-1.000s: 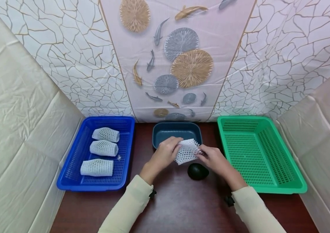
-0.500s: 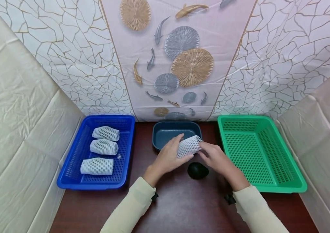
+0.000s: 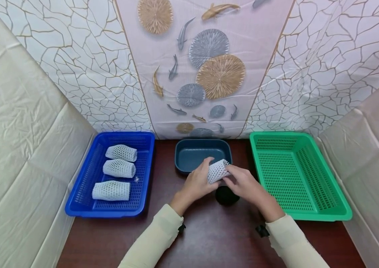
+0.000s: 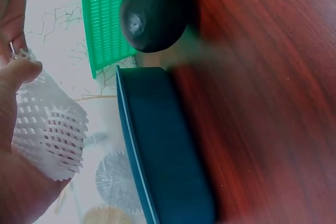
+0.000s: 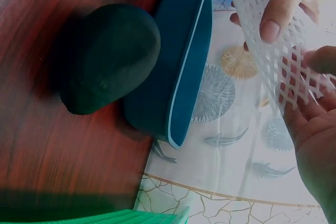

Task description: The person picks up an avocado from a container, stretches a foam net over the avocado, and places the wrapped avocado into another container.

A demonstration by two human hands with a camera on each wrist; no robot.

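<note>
A white foam fruit net [image 3: 217, 172] is held up between both hands, over the front edge of the dark blue tub. My left hand [image 3: 196, 181] grips it around one end, thumb along its side in the right wrist view. At the other end, the fingers of my right hand [image 3: 244, 183] pinch the net's open rim. Dark green and smooth, an avocado [image 5: 110, 59] lies on the table just below the right hand, which partly covers it in the head view. No fruit shows through the mesh of the held net [image 4: 50, 124].
Behind the hands stands the dark blue tub [image 3: 182, 163]. On the left, a blue basket [image 3: 105, 214] holds three white netted pieces [image 3: 111, 191]. A green basket [image 3: 286, 178] stands at the right. Patterned cloth [image 3: 189, 123] hangs behind the brown table [image 3: 202, 238].
My left hand has gone from holding the net's upper edge to wrapping around it. The net looks narrower and more tube-like. My right hand keeps hold of its end; the avocado stays put.
</note>
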